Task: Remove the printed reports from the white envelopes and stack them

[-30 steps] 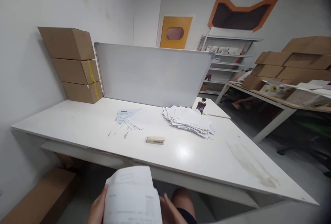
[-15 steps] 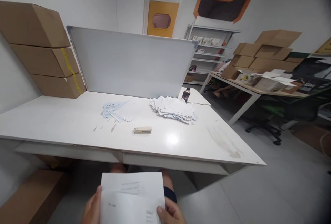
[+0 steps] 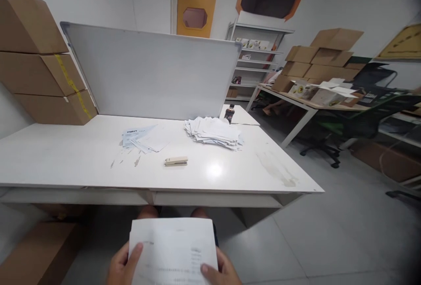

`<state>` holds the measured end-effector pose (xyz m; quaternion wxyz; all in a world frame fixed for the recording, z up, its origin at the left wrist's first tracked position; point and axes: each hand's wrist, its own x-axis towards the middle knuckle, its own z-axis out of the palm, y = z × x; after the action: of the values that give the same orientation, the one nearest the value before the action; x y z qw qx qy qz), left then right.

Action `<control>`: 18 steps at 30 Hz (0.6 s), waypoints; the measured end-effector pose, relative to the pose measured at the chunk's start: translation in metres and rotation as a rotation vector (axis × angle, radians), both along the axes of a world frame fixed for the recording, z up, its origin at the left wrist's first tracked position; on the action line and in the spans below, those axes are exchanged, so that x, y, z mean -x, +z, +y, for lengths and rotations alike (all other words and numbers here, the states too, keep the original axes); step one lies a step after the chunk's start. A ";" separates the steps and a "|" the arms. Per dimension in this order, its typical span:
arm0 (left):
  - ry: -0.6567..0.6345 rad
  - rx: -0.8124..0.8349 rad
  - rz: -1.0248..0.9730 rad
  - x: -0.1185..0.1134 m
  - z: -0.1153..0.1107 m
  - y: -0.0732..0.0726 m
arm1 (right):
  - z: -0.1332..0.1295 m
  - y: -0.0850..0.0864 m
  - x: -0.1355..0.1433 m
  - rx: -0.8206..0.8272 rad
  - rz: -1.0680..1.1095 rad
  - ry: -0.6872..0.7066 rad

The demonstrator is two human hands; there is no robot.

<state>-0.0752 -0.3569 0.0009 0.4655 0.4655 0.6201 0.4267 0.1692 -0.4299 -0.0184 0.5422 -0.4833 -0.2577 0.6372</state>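
Note:
Low in the view, above my lap, a small stack of printed paper sheets (image 3: 174,250) is held between both hands. My left hand (image 3: 125,264) grips its left side, the thumb lying on the top sheet. On the right side my right hand (image 3: 222,269) clasps the sheets, its thumb also on top. The print is too blurred to read. Beyond the desk's front edge lies a beige stapler (image 3: 176,161), apart from both hands. Farther back are a thick, untidy paper pile (image 3: 213,131) and a few loose sheets (image 3: 141,138).
A whiteboard (image 3: 151,74) stands along the back of the white desk (image 3: 75,158). Cardboard boxes (image 3: 42,70) are stacked at the left, and a dark bottle (image 3: 229,113) stands behind the paper pile. To the right are another table (image 3: 296,98) with boxes and an office chair (image 3: 371,118).
My left thumb has moved from the stack's edge onto the top sheet. The papers sit more evenly together and a different printed area shows. The camera view has turned slightly right.

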 end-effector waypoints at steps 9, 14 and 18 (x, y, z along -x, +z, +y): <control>-0.031 -0.673 0.197 -0.077 0.131 0.083 | 0.121 0.093 -0.076 -0.486 -0.538 -0.298; 0.024 -0.822 0.036 -0.121 0.183 0.089 | 0.169 0.125 -0.096 -0.644 -0.607 -0.489; -0.134 -0.812 0.134 -0.128 0.201 0.052 | 0.181 0.086 -0.100 -0.576 -0.545 -0.442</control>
<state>0.0527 -0.1562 0.0531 0.2293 0.6774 0.3987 0.5740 0.2696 -0.2487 0.0675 0.6900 -0.5061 -0.4485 0.2580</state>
